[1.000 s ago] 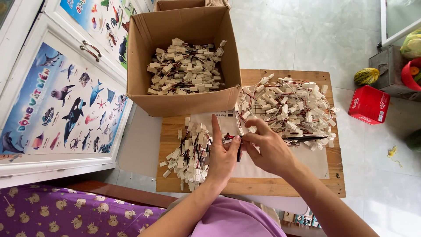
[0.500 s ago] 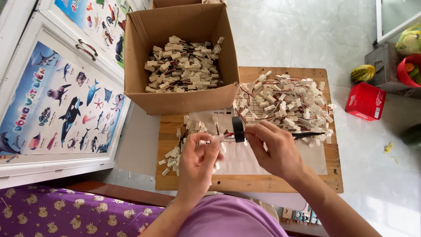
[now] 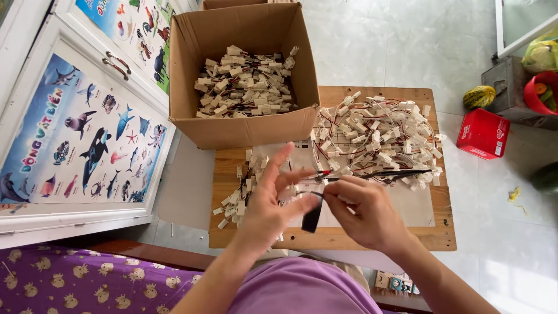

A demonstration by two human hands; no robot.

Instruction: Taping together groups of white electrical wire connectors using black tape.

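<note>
My left hand (image 3: 271,204) and my right hand (image 3: 361,210) meet above a small wooden table (image 3: 331,237). Between their fingertips they pinch a thin wire with a black strip (image 3: 312,216) hanging from it. The left fingers are partly spread, thumb and forefinger closed on the wire. A tangle of white plastic connectors on red and black wires (image 3: 375,136) lies on the table's right half. A smaller heap of loose white connectors (image 3: 239,189) sits by my left hand. A black-handled tool (image 3: 395,173) rests at the tangle's front edge.
An open cardboard box (image 3: 247,125) full of white connectors stands at the table's back left. White cabinet doors with sea animal posters (image 3: 87,131) are on the left. A red box (image 3: 483,134), a striped gourd (image 3: 479,96) and a red bowl (image 3: 539,93) are on the tiled floor, right.
Both hands have drawn nearer to me. The black strip, held upright between the hands before, now hangs down below the fingertips. The left fingers have spread.
</note>
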